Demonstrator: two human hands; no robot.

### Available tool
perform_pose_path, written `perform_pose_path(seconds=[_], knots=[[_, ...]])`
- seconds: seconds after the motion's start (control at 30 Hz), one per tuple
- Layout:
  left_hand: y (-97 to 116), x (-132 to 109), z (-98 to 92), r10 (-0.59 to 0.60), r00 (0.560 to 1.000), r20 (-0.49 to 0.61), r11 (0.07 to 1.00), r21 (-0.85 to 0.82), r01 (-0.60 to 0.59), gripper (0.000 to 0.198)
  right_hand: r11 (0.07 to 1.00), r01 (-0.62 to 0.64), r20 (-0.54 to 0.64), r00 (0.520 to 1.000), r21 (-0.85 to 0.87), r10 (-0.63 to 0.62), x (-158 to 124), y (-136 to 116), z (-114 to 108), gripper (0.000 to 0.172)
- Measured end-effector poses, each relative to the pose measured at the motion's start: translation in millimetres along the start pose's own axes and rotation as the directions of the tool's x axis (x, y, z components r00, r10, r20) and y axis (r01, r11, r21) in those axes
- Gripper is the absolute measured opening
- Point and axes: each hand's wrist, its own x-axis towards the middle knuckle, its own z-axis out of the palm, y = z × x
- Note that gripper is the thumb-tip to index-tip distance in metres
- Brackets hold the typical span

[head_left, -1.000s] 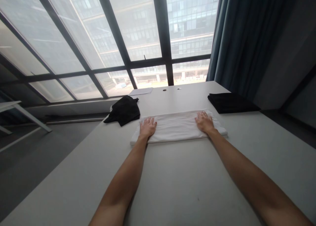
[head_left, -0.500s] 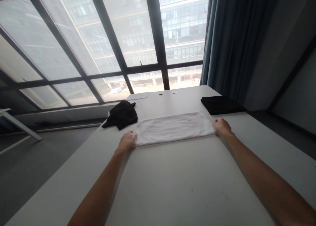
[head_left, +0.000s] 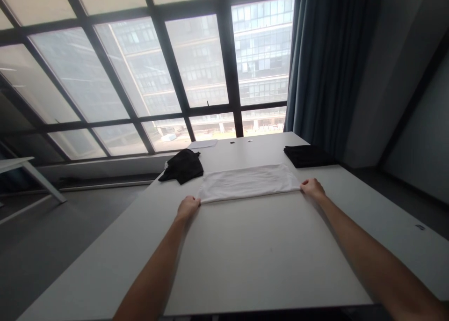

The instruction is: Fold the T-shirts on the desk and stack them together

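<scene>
A white folded cloth garment (head_left: 247, 183) lies as a long flat strip across the white table (head_left: 259, 251), lightly wrinkled on top; its exact kind cannot be made out. At its near left corner, my left hand (head_left: 188, 207) is closed with the edge pinched between thumb and fingers. My right hand (head_left: 313, 188) pinches the near right corner in the same way. Between the two hands the near edge runs fairly straight.
A crumpled black cloth (head_left: 184, 165) lies beyond my left hand. Folded black cloth (head_left: 308, 156) rests at the far right edge. A white sheet (head_left: 203, 144) lies at the back, near the window. A dark curtain (head_left: 319, 77) hangs behind the table's right side.
My hands have shifted to the near corners of the white garment and now pinch its near edge, which looks straighter. The camera view has tilted up slightly.
</scene>
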Motion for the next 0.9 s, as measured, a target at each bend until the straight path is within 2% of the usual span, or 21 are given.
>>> perform_pose_path(seconds=[0.17,0.3,0.43,0.47,0.53,0.57,0.63,0.7,0.77,0.83,0.9], knots=[[-4,-11,-5.5,0.023,1.0,0.015,0.998,0.06,-0.024,0.023,0.998,0.056,0.008,0.998,-0.007,-0.055,-15,3,-7,0.021],[-22,-34,-13.0,0.049,0.996,0.069,0.995,0.079,-0.054,0.026,0.993,0.118,0.035,0.992,-0.015,-0.118,-25,23,-18,0.021],[-34,-45,-19.8,0.036,0.992,0.12,0.993,0.106,-0.049,0.024,0.972,0.192,0.123,0.977,-0.134,-0.175,-34,33,-28,0.021],[-31,-46,-20.8,0.02,0.994,0.104,0.992,0.124,-0.033,0.027,0.962,0.208,0.123,0.974,-0.175,-0.188,-35,29,-29,0.026],[-12,-45,-19.5,0.021,1.0,0.001,0.983,0.184,-0.02,0.046,0.944,0.234,0.059,0.972,-0.231,-0.227,-38,10,-25,0.041],[3,-44,-16.5,0.051,0.996,-0.07,0.975,0.219,-0.035,0.055,0.936,0.257,0.009,0.965,-0.239,-0.263,-39,-3,-21,0.047],[38,-46,-4.5,0.207,0.965,-0.159,0.949,0.272,-0.158,0.061,0.915,0.338,-0.077,0.929,-0.222,-0.362,-43,-31,-7,0.05],[70,-50,14.5,0.371,0.92,-0.127,0.908,0.257,-0.331,0.054,0.868,0.454,-0.087,0.874,-0.2,-0.478,-49,-54,12,0.049],[90,-53,36.7,0.471,0.879,-0.073,0.865,0.235,-0.444,0.05,0.826,0.528,-0.03,0.839,-0.199,-0.543,-54,-65,32,0.05],[95,-54,56.6,0.512,0.859,-0.026,0.837,0.241,-0.492,0.049,0.812,0.548,0.037,0.832,-0.2,-0.553,-57,-65,47,0.05],[90,-53,69.6,0.527,0.85,0.009,0.821,0.252,-0.512,0.049,0.806,0.566,0.054,0.823,-0.175,-0.566,-56,-58,53,0.05]])
